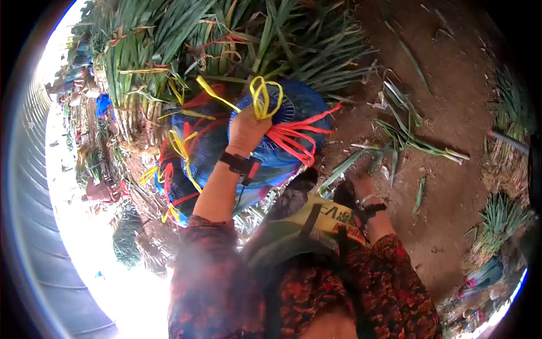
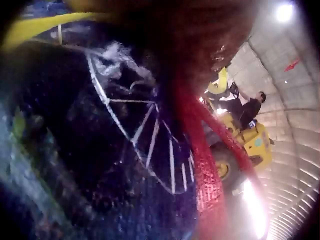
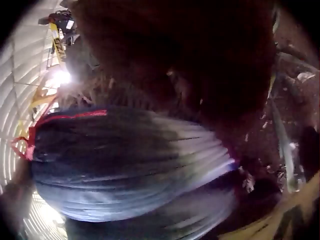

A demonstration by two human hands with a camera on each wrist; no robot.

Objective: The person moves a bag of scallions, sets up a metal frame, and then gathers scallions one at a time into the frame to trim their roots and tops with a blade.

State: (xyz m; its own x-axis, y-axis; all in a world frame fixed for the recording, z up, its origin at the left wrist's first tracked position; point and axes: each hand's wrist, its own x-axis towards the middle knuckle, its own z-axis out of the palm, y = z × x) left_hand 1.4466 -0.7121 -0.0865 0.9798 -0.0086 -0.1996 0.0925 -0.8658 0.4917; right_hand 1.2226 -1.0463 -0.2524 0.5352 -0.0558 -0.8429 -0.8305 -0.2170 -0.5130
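In the head view my left hand (image 1: 248, 131) grips the gathered top of a blue bag (image 1: 307, 93), among yellow ribbon (image 1: 264, 93) and red ribbon ties (image 1: 293, 135). The left wrist view shows the bag's white wheel-like print (image 2: 145, 135) close below that hand, with a red tie (image 2: 207, 200) hanging past it. My right hand (image 1: 361, 183) hangs low by my leg, near the bag's lower end, its fingers lost in shadow. Through the right wrist view, the filled bag (image 3: 125, 160) lies on its side, pale at its narrow end.
More tied blue bags (image 1: 197, 147) sit at the left. Bundled green onions (image 1: 135, 73) are stacked behind them. Loose stalks (image 1: 401, 135) litter the dirt floor (image 1: 435, 220). A person (image 2: 250, 110) sits on a yellow vehicle (image 2: 260, 145) under a curved roof.
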